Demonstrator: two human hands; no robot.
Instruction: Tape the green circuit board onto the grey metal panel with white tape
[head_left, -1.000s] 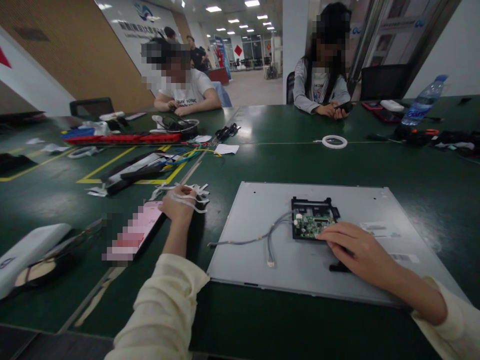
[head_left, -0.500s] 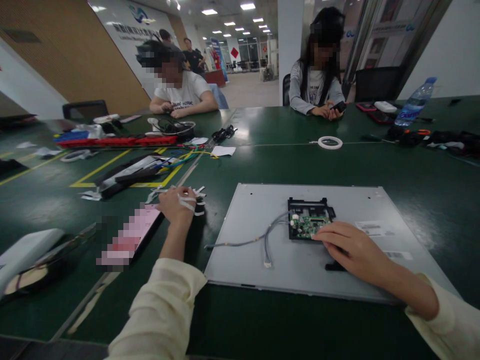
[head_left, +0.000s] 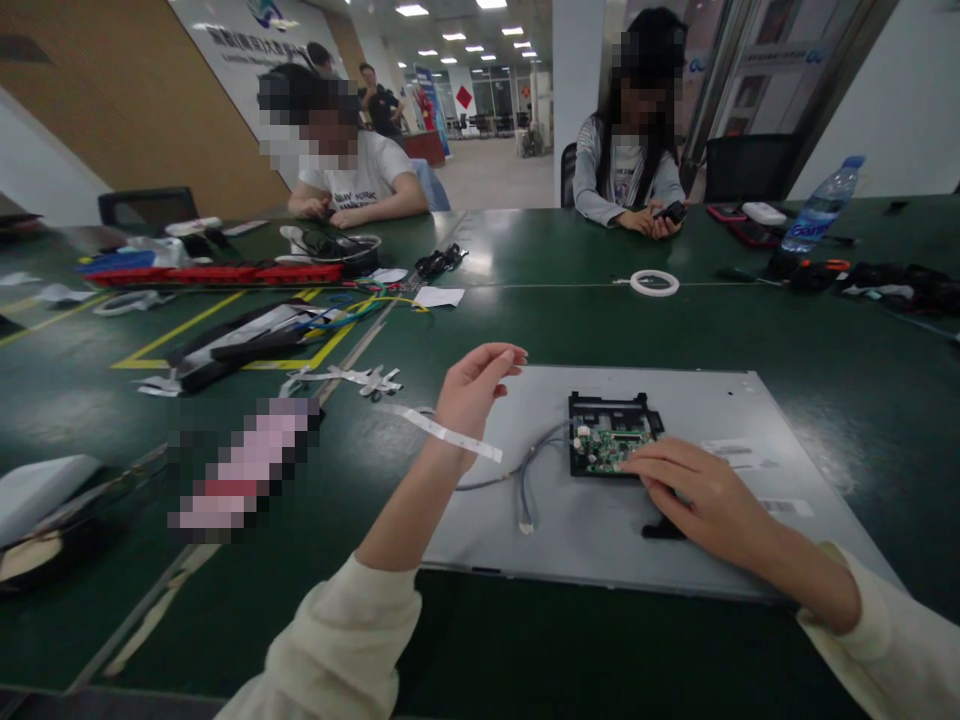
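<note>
Left hand [head_left: 471,400] swings from white strips [head_left: 373,381] toward grey panel [head_left: 592,545], fingers together; right hand [head_left: 705,497], fingers together, touches circuit board [head_left: 606,449].

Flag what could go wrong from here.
The white strip across the wrist of the left hand could catch the grey cable lying on the panel. The right hand is at the green circuit board, so a slip might shift or strain it.
</note>
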